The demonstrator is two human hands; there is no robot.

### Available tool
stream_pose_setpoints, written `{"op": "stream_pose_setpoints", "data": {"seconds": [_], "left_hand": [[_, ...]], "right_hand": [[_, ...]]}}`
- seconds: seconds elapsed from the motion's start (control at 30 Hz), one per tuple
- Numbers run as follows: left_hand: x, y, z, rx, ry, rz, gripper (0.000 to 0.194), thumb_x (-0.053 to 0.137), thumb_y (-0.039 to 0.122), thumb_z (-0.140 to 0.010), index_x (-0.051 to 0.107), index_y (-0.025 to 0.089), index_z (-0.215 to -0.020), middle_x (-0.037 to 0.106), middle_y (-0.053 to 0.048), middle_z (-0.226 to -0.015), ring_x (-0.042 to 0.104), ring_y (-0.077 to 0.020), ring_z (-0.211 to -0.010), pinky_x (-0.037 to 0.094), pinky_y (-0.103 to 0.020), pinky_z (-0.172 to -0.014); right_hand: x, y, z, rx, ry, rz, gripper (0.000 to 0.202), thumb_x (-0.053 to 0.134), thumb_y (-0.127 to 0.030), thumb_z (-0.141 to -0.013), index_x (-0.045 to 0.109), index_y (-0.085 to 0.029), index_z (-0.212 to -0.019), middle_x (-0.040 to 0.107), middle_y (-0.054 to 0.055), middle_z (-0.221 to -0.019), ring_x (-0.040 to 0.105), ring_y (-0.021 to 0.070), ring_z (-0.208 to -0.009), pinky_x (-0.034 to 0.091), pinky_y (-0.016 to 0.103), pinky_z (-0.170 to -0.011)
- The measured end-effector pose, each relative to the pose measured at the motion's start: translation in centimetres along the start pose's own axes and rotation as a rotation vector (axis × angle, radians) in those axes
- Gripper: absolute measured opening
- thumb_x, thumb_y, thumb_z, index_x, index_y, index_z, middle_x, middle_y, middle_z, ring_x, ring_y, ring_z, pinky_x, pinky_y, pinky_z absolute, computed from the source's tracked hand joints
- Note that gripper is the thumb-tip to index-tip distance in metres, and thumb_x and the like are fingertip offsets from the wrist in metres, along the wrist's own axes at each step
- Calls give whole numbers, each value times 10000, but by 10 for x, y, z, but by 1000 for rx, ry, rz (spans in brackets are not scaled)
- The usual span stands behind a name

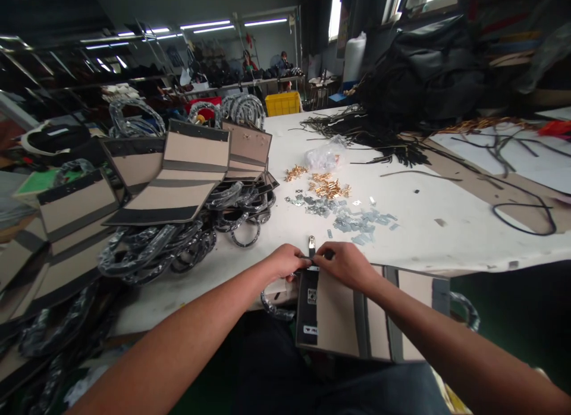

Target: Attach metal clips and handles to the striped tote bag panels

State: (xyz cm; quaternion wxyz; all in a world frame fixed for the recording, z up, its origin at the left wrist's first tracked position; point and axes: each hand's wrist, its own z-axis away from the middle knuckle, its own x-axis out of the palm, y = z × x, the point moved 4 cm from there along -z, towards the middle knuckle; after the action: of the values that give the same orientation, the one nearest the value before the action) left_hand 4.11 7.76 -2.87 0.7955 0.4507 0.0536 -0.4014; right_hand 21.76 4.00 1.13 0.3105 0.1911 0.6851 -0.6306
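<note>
Beige-and-black rectangular panel (341, 314): was pinched at far-left corner by left hand (288, 261) and right hand (347, 264), beside white table (419, 225).

Worn on the head, facing forward and down from above and behind the nearby bare left hand (288, 260) and bare right hand (347, 263), across the broad white-topped table (410, 239) to the distant yellow rectangular plastic crate (283, 104).

At the near edge of the white table (423, 225), two hands (284, 260) (350, 264) and one panel (336, 314); on the table, one plastic bag (323, 156), two gold-coloured heaps (330, 186) (295, 173), grey metal plates (357, 222) too many to count; beyond it, one yellow crate (282, 104).
</note>
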Motion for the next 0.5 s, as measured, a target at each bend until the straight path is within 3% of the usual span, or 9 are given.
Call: {"op": "stream_pose_setpoints", "data": {"seconds": [0.13, 0.27, 0.37, 0.5], "left_hand": [[-3, -2, -9, -25, -53, 49, 301, 773, 427, -814, 669, 159, -726, 504, 42, -400, 439, -109, -329, 265, -232, -386], [-4, -5, -11, -31, -72, 78, 250, 752, 385, -817, 697, 150, -757, 535, 34, -416, 470, -112, -332, 267, -231, -382], [-3, -5, -10, -33, -73, 94, 236, 732, 371, -838, 705, 146, -771, 537, 37, -413, 469, -106, -324, 275, -227, -375], [-2, -7, -12, -42, -104, 119, 216, 712, 347, -869, 697, 145, -793, 585, 23, -452, 517, -119, -334, 342, -219, -379]], "right_hand": [[-27, -13, 3, -6, 219, -571, 376, 681, -542, -939, 670, -207, -770, 636, -21, -623, 567, 134, -505, 436, 252, -518], [-19, -14, -2, -63, 400, -1025, 439, 723, -533, -921, 570, -202, -677, 554, -36, -609, 530, 114, -486, 435, 235, -467], [-4, -10, -12, -77, 463, -1216, 469, 766, -478, -893, 513, -197, -616, 454, -62, -557, 463, 89, -448, 406, 227, -450], [3, -5, -21, -67, 468, -1269, 497, 763, -458, -891, 466, -195, -592, 406, -75, -535, 403, 72, -407, 366, 224, -420]]}}
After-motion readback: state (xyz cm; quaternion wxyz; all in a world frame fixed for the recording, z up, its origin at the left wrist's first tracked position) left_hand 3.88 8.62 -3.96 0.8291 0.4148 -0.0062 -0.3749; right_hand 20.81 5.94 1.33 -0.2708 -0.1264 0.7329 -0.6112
